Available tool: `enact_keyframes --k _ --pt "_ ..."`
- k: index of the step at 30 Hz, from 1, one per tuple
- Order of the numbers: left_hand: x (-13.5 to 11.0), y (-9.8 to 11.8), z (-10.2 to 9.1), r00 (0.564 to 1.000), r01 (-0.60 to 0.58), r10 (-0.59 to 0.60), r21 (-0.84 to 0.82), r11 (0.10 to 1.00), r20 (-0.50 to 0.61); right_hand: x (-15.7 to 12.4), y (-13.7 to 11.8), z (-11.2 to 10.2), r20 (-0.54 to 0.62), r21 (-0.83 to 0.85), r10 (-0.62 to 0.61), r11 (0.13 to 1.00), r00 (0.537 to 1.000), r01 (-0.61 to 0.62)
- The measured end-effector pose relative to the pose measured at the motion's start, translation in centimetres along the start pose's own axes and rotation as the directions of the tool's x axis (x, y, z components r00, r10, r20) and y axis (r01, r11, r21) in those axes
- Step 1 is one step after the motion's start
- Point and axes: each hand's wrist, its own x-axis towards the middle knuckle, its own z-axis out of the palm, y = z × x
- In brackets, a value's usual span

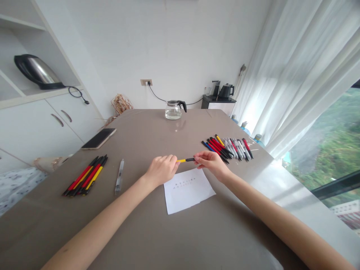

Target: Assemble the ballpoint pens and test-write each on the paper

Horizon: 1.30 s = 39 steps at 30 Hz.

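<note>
Between my two hands, above the far edge of a sheet of white paper (187,195), is a yellow and black pen (185,160) held level. My left hand (163,168) is closed round its yellow end. The fingertips of my right hand (210,163) pinch its black end. Rows of small dark writing show on the paper. To the right lies a row of pens (219,147) in red, blue, yellow and black, beside clear and red pens (237,149). On the left are a bundle of red, yellow and black pens (86,176) and a single clear pen (119,176).
A glass pot (173,111) holding clear liquid stands at the far edge of the brown table (140,232). A phone (99,138) lies at the left edge. Behind are a black kettle (225,91) on a low cabinet and a steel kettle (39,71) on a shelf.
</note>
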Motion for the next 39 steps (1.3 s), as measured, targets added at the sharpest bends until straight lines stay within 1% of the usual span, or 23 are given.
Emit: enact_keyframes --k 4,8,11,14,16,17,18,23,26,31,39 --pt "0.0 0.3 -0.1 0.999 0.015 -0.016 0.042 0.999 0.030 -0.1 0.1 0.2 -0.008 0.004 0.000 1.000 1.000 0.000" --pt "-0.1 0.8 -0.1 0.997 -0.049 0.045 0.061 0.997 0.062 -0.2 -0.2 0.4 0.026 -0.016 -0.035 0.999 0.999 0.035" --pt "0.0 1.1 -0.2 0.997 -0.049 0.046 0.041 0.998 0.064 -0.5 -0.5 0.7 0.017 -0.057 -0.050 0.997 0.999 0.051" --pt "0.1 1.4 -0.4 0.998 -0.031 0.031 0.009 0.999 0.056 -0.6 -0.6 0.9 -0.035 -0.102 0.020 0.994 0.999 -0.023" --pt "0.2 1.5 -0.5 0.999 -0.021 0.021 -0.004 1.000 0.050 -0.6 -0.5 0.9 -0.045 -0.137 0.083 0.987 0.996 -0.089" --pt "0.2 1.5 -0.5 0.999 -0.016 0.016 -0.006 1.000 0.049 -0.5 -0.4 0.9 -0.039 -0.148 0.096 0.984 0.995 -0.101" --pt "0.2 1.5 -0.5 0.999 -0.011 0.011 -0.006 1.000 0.049 -0.5 -0.3 0.8 -0.027 -0.149 0.092 0.984 0.995 -0.095" --pt "0.0 1.2 -0.5 0.998 0.016 -0.016 -0.007 1.000 0.056 -0.3 -0.2 0.6 0.015 -0.061 -0.014 0.998 1.000 0.015" --pt "0.0 1.1 -0.4 0.998 0.029 -0.028 -0.015 0.999 0.057 -0.3 -0.3 0.5 0.018 -0.047 -0.011 0.999 1.000 0.012" --pt "0.0 1.1 -0.3 0.997 0.009 -0.008 -0.007 1.000 0.074 -0.3 -0.2 0.4 0.006 -0.029 -0.001 1.000 1.000 0.001" --pt "0.0 0.8 -0.4 0.994 0.050 -0.044 -0.048 0.998 0.105 0.0 0.1 -0.1 -0.065 -0.022 -0.005 1.000 0.998 0.004"
